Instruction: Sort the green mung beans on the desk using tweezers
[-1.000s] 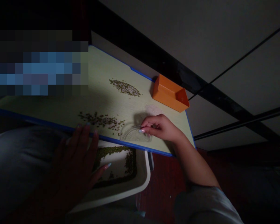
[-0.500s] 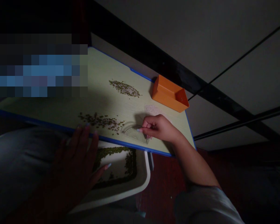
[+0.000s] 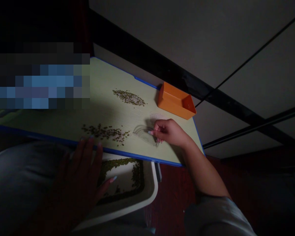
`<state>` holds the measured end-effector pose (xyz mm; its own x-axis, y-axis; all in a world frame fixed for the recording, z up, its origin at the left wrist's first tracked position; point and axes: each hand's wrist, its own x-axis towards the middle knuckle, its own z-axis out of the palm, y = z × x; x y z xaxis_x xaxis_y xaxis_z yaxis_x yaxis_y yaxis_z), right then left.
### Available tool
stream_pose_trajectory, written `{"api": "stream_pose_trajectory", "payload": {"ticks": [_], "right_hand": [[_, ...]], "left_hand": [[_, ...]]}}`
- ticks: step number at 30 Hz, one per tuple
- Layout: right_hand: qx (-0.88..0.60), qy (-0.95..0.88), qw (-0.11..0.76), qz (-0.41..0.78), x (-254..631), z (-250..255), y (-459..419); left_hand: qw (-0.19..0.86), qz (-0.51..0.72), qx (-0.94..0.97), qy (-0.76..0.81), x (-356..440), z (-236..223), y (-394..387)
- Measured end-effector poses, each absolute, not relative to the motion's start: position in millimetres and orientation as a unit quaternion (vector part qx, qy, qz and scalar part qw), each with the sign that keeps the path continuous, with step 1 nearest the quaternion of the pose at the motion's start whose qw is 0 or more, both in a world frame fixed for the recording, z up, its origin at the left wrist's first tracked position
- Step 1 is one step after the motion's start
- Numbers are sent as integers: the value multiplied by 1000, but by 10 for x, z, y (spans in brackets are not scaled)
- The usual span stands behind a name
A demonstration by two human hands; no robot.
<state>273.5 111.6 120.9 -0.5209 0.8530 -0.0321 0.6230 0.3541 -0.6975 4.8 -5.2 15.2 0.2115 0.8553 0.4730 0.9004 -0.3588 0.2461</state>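
Right hand (image 3: 169,131) pinching a clear plastic semicircular protractor (image 3: 145,133) over the pale yellow, blue-edged counter (image 3: 124,116)! Small dark-green grains (image 3: 105,132) lie scattered left of that hand, an orange rectangular box (image 3: 172,107) sits beyond it, left hand (image 3: 82,173) spread, thumb over a white tub (image 3: 155,183).

Left of the orange box (image 3: 177,104), low passage is obstructed by the far grain pile (image 3: 129,97); in front of it, by the right hand (image 3: 170,132) and clear protractor (image 3: 145,136). Front-left of the box, surface (image 3: 124,114) is left open before the near grain pile (image 3: 107,131).
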Motion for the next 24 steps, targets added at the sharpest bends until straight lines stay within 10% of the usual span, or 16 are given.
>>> {"api": "stream_pose_trajectory", "payload": {"ticks": [24], "right_hand": [[-393,-744,166,514,2499,1143,1020]], "left_hand": [[41,-278,-775,-566,57,141,-52]]}}
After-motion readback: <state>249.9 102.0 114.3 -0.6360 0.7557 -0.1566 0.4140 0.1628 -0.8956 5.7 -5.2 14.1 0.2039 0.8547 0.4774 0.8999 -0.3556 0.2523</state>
